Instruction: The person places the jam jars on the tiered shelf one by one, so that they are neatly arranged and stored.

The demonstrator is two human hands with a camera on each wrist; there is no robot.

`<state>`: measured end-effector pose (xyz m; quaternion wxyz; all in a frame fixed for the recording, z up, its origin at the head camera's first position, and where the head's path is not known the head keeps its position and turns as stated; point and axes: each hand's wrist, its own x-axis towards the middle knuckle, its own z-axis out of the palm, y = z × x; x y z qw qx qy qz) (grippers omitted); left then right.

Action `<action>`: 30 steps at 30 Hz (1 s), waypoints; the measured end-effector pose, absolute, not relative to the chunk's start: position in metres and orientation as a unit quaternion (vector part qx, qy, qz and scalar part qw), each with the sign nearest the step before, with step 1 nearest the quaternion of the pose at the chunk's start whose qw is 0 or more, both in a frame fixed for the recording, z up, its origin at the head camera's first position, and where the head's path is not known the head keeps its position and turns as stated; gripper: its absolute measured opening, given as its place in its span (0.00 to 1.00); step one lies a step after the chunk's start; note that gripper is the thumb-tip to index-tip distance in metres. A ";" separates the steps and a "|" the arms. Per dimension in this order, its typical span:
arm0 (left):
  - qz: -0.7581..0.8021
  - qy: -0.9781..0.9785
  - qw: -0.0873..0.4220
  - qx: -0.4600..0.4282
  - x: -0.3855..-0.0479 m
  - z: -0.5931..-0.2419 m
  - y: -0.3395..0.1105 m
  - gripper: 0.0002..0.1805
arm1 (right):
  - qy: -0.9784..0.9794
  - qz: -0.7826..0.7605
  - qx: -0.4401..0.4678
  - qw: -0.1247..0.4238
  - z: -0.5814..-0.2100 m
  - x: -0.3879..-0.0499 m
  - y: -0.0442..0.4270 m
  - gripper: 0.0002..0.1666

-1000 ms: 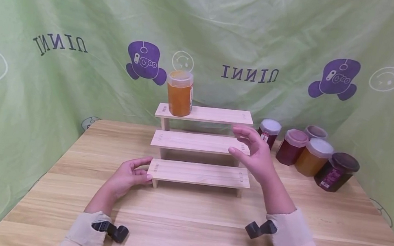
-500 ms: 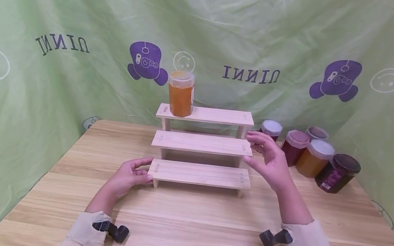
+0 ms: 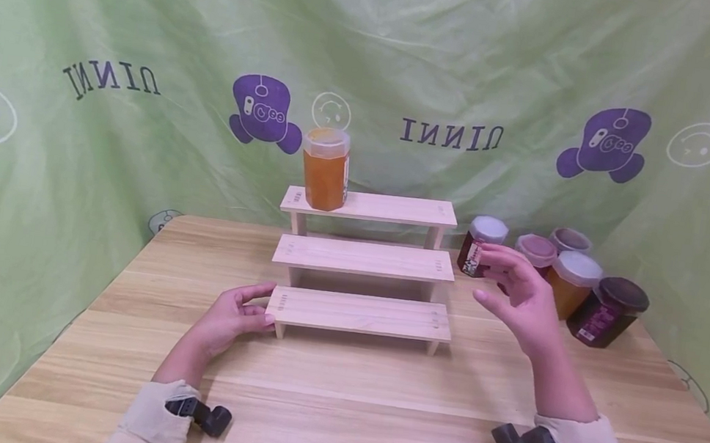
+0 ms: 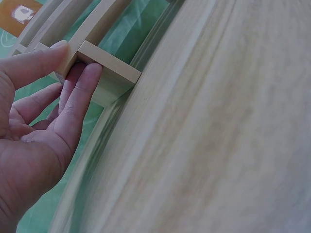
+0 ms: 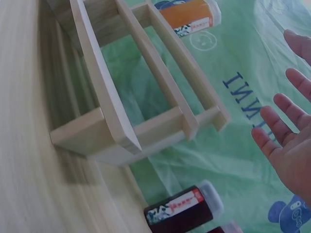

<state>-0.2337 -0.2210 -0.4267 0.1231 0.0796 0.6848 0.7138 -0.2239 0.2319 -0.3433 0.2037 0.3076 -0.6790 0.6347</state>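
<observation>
A three-tier wooden display rack (image 3: 364, 257) stands on the table. My left hand (image 3: 230, 321) holds the left end of its lowest step; in the left wrist view the thumb (image 4: 41, 60) lies on the board and fingertips reach beneath it. An amber jar (image 3: 323, 177) with a translucent lid stands upright at the left of the top step. Right of the rack, my right hand (image 3: 527, 302) is raised with parted, bent fingers and nothing in them. It is nearest a dark red jar (image 3: 472, 254) and partly hides a second red jar (image 3: 535, 249).
Behind the right hand stand an amber jar (image 3: 574, 282), a dark purple jar (image 3: 608, 312) and a jar with a clear lid (image 3: 570, 239), close together. A green printed cloth (image 3: 375, 54) hangs behind the wooden table (image 3: 332, 411).
My right hand has moved rightward, from over the rack's right end to in front of the jars. The left hand stays at the lowest step, and the amber jar on top has not moved.
</observation>
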 end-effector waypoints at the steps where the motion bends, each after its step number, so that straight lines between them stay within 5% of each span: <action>1: 0.714 0.685 0.123 0.080 -0.234 -0.427 -0.221 0.40 | -0.680 0.638 0.300 0.203 -0.343 -0.223 0.234 0.29; 30: 0.720 0.679 0.123 0.077 -0.232 -0.426 -0.220 0.40 | -0.612 0.706 0.280 0.220 -0.352 -0.206 0.309 0.30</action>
